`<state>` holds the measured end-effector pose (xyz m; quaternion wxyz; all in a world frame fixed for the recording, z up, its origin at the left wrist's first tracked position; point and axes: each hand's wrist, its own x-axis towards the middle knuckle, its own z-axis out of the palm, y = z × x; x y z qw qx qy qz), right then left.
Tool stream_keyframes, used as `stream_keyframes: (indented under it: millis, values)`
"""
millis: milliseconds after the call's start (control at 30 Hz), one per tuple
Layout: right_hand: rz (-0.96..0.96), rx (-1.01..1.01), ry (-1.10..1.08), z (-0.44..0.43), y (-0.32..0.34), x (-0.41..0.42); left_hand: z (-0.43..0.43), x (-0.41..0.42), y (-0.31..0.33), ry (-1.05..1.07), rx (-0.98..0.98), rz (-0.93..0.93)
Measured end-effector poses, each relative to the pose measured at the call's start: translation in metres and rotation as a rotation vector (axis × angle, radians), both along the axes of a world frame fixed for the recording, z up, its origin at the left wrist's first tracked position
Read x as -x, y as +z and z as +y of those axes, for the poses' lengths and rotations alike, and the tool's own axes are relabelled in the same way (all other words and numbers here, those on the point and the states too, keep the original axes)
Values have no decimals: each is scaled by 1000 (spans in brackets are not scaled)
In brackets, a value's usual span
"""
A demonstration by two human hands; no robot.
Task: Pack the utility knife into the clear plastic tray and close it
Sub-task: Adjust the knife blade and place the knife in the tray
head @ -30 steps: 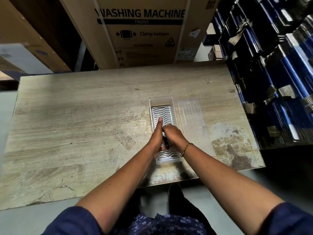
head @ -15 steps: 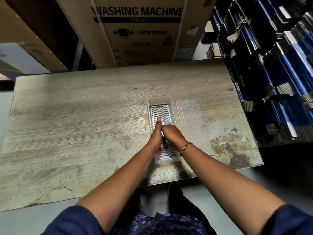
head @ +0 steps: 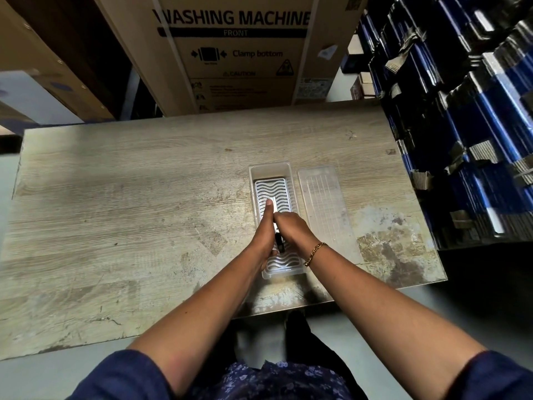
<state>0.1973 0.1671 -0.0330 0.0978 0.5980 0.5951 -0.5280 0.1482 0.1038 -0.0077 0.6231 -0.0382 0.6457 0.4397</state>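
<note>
My left hand (head: 264, 241) and right hand (head: 291, 230) together grip the utility knife (head: 279, 242) over the clear plastic tray (head: 271, 171). The lid (head: 326, 203) lies open, right of my right hand.

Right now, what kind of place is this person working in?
Probably a storeroom or warehouse. A big cardboard box marked "WASHING MACHINE" stands behind the worn wooden table, and stacks of blue packages fill the right side.
</note>
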Motion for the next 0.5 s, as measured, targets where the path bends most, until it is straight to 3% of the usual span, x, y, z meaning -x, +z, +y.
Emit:
stream_keyframes:
  millis: [500]
  values:
    - [19, 9, -8, -2, 5, -3, 0, -5, 8, 3, -14, 1]
